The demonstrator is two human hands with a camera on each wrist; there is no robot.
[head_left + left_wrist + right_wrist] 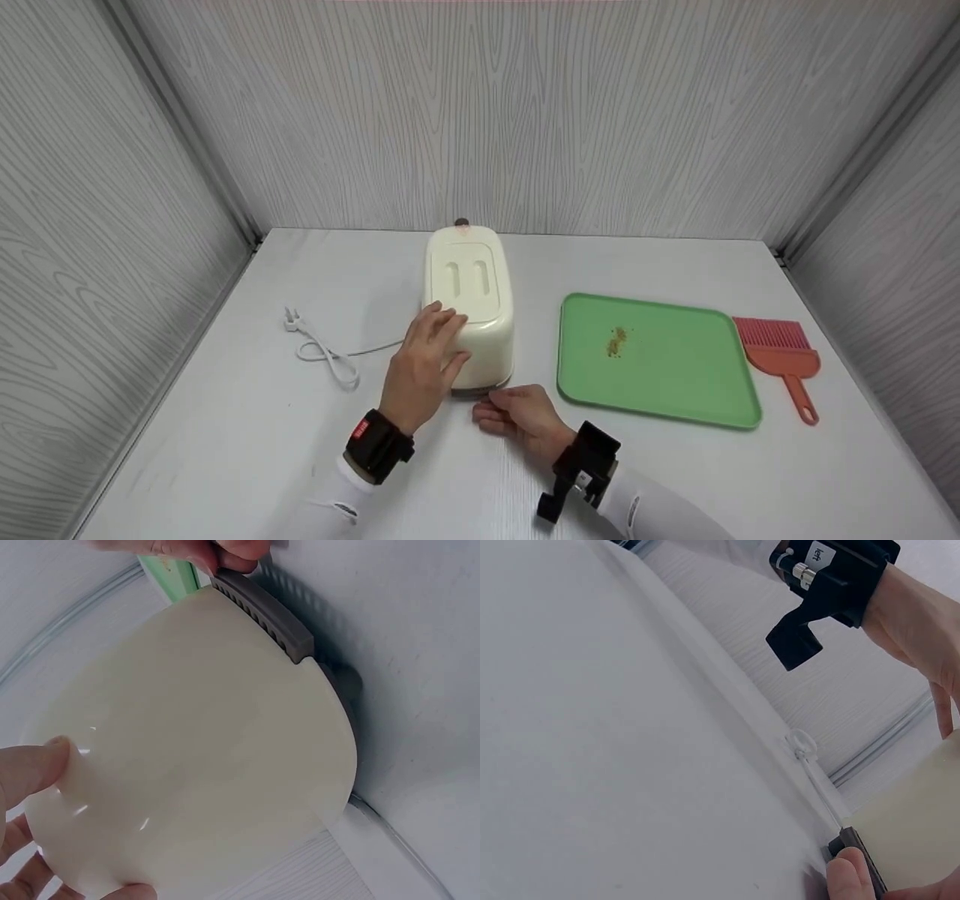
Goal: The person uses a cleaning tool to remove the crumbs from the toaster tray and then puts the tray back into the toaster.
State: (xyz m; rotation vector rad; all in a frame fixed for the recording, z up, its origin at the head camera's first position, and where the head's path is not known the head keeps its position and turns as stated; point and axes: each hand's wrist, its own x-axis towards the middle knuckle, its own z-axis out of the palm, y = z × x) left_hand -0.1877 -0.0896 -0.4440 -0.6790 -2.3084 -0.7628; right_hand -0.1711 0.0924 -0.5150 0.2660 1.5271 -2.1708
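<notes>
A cream toaster (487, 352) with a closed lid stands on the white table, its narrow end facing me. My left hand (421, 367) rests on its near upper edge, fingers spread over the corner. In the left wrist view, the thumb and fingertips touch the cream shell. Low on the near end, a dark grey crumb tray (266, 615) has its ridged front edge sticking out a little. My right hand (525, 420) pinches this edge between thumb and fingers, as the right wrist view also shows. Most of the crumb tray is hidden under the toaster.
Right of the toaster lies a green tray (675, 360) with a small patch of brown crumbs (616, 342). Beside it are a red brush and dustpan (784, 360). A white cord with its plug (292, 321) lies on the left. Panels wall in the back and sides.
</notes>
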